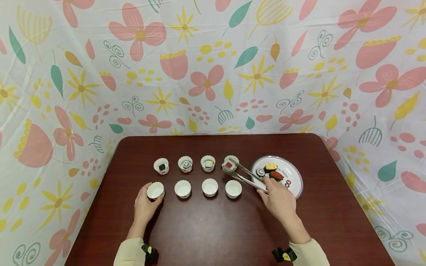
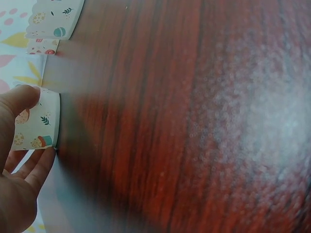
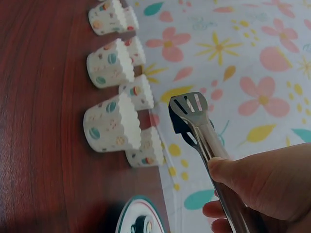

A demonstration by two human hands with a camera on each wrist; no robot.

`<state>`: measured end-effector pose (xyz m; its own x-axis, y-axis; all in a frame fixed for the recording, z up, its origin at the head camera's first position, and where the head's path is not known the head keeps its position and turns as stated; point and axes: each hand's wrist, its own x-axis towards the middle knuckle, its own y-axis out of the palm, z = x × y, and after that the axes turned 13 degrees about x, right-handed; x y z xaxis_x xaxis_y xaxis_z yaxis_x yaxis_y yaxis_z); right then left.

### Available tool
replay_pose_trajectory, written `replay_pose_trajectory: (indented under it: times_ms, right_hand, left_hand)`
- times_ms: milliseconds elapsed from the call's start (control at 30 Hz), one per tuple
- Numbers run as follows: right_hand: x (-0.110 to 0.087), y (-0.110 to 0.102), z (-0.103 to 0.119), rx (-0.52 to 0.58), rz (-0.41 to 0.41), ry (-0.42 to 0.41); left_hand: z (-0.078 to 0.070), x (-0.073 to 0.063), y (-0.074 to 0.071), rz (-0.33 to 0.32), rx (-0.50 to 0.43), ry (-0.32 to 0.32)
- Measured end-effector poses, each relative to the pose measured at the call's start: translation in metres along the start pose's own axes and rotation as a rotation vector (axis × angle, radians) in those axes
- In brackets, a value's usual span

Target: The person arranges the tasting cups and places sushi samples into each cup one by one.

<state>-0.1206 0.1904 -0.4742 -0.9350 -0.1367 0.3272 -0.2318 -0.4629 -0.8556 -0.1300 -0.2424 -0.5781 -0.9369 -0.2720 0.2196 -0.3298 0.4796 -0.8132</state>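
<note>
My left hand [image 1: 144,208] grips a white paper baking cup [image 1: 155,190] at the left end of the front row, thumb on one side and fingers on the other. In the left wrist view this cup [image 2: 48,121] shows a printed pattern. My right hand [image 1: 281,201] holds metal tongs [image 1: 246,181]. Between their tips is a sushi roll [image 1: 229,164] with a red centre and dark wrap, held over the rightmost back cup [image 1: 232,159]. The right wrist view shows the slotted tong head [image 3: 189,108] around the roll's dark side [image 3: 176,117].
Other back cups hold a dark-wrapped piece [image 1: 161,167], a spiral roll [image 1: 186,164] and a yellow-centred roll [image 1: 208,164]. More front cups [image 1: 182,189] look empty. On the right, a plate [image 1: 296,177] bears several sushi pieces. A patterned cloth [image 1: 213,111] hangs behind the table.
</note>
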Motion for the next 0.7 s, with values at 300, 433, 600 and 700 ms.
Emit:
replay_pose_trajectory:
  times_ms: [300,433,600,700]
  right_hand:
    - [0.011,0.011,0.012,0.011,-0.027,-0.079]
    - [0.015,0.016,0.018,0.011,-0.026,-0.108]
    - [0.019,0.021,0.026,0.011,-0.017,-0.129]
    - [0.021,0.023,0.031,0.015,-0.011,-0.142]
  left_hand:
    - [0.001,0.000,0.000,-0.009,0.005,-0.004]
    - [0.000,0.000,0.000,-0.007,0.006,-0.013]
    - [0.000,0.000,0.000,0.024,0.005,-0.030]
    - [0.000,0.000,0.000,0.035,0.005,-0.039]
